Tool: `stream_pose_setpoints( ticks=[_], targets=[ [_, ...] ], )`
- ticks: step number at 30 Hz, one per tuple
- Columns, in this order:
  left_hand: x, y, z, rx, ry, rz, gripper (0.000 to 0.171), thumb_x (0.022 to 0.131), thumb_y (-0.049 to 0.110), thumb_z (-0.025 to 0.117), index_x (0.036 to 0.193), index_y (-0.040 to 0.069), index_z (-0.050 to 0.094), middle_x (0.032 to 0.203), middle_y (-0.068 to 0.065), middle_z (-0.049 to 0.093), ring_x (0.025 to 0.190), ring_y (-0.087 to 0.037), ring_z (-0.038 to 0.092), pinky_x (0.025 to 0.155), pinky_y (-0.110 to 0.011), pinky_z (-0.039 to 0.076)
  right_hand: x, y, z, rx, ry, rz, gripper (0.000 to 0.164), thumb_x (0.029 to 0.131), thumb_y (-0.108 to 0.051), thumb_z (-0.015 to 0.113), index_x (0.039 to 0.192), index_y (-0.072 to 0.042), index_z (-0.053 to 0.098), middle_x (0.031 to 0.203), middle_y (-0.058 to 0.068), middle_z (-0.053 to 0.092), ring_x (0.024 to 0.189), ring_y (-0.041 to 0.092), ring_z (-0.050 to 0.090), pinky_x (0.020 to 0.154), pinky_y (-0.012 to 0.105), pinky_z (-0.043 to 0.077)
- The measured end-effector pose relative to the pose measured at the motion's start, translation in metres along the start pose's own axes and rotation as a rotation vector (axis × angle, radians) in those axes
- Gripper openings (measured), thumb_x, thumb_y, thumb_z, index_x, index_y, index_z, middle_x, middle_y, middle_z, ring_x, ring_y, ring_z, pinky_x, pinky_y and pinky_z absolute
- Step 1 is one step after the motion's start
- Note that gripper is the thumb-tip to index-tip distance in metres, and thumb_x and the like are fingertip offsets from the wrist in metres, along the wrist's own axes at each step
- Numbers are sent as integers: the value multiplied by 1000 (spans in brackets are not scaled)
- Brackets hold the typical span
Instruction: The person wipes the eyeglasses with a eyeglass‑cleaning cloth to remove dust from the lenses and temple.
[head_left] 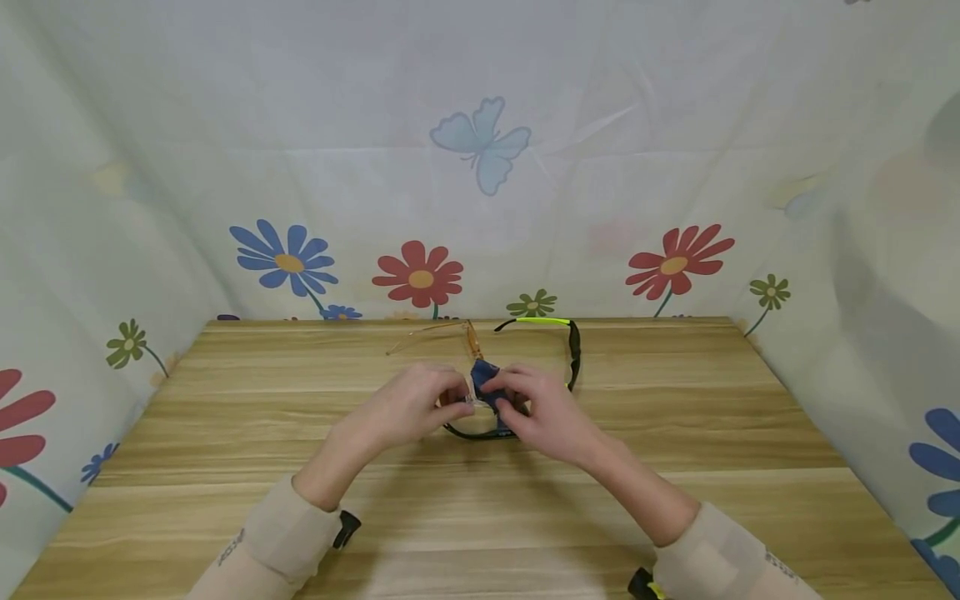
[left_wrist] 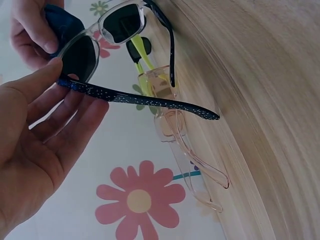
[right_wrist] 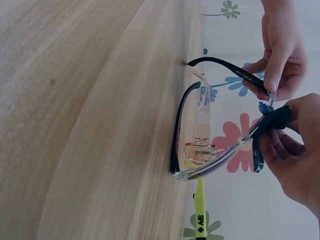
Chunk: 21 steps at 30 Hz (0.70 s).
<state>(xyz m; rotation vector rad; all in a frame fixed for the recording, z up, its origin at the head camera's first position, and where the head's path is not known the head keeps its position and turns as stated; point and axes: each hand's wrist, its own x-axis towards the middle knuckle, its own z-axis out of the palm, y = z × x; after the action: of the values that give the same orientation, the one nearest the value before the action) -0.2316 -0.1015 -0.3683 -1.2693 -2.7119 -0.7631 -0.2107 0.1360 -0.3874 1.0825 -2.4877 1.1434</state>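
Sunglasses with a clear front (left_wrist: 102, 25), dark lenses and black speckled temples (left_wrist: 145, 100) are held up over the table, temples unfolded. My left hand (head_left: 420, 400) pinches them at one front corner, by the hinge, with thumb and fingers. A dark blue cloth (right_wrist: 272, 122) is gripped in my right hand (head_left: 543, 412). In the right wrist view the cloth is folded over the frame and lens at the end near the left hand. The fingertips behind the cloth are partly hidden.
Behind the hands, glasses with orange-tinted clear frames (head_left: 472, 340) lie on the wooden table (head_left: 262, 417), temples unfolded. Right of them rest black-and-neon-yellow glasses (head_left: 575, 346). A white flower-print curtain (head_left: 585, 192) encloses the back and sides.
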Motion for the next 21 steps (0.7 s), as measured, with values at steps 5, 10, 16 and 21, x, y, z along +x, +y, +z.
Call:
stream_pose_setpoints(
  ticks=[5, 10, 16, 21],
  targets=[
    [0, -2, 0, -6, 5, 0, 10, 95, 20, 77, 94, 11, 72, 76, 10, 61, 67, -5, 55, 62, -24, 49, -2, 3, -1, -29, -5, 31, 23, 96, 4, 66, 115, -4, 76, 107, 7, 69, 82, 11, 65, 69, 29, 56],
    [-2, -5, -2, -11, 22, 13, 8, 95, 16, 77, 91, 12, 71, 75, 10, 59, 66, -6, 54, 61, -25, 49, -5, 6, -2, -99, -7, 42, 22, 94, 5, 69, 113, -3, 77, 103, 7, 70, 77, 8, 62, 66, 24, 54],
    [-3, -7, -4, -15, 17, 5, 7, 96, 16, 75, 93, 11, 72, 77, 10, 60, 68, -5, 54, 63, -24, 49, -9, 14, -1, -163, -2, 30, 20, 90, 7, 72, 108, 0, 77, 99, 8, 71, 75, 9, 62, 65, 26, 54],
    [-3, -6, -4, -16, 11, -4, 7, 96, 17, 75, 94, 11, 72, 77, 10, 60, 67, -6, 54, 62, -25, 49, -14, 18, -2, -188, -10, 62, 21, 89, 7, 74, 108, 0, 77, 96, 8, 72, 74, 10, 60, 64, 26, 52]
  ],
)
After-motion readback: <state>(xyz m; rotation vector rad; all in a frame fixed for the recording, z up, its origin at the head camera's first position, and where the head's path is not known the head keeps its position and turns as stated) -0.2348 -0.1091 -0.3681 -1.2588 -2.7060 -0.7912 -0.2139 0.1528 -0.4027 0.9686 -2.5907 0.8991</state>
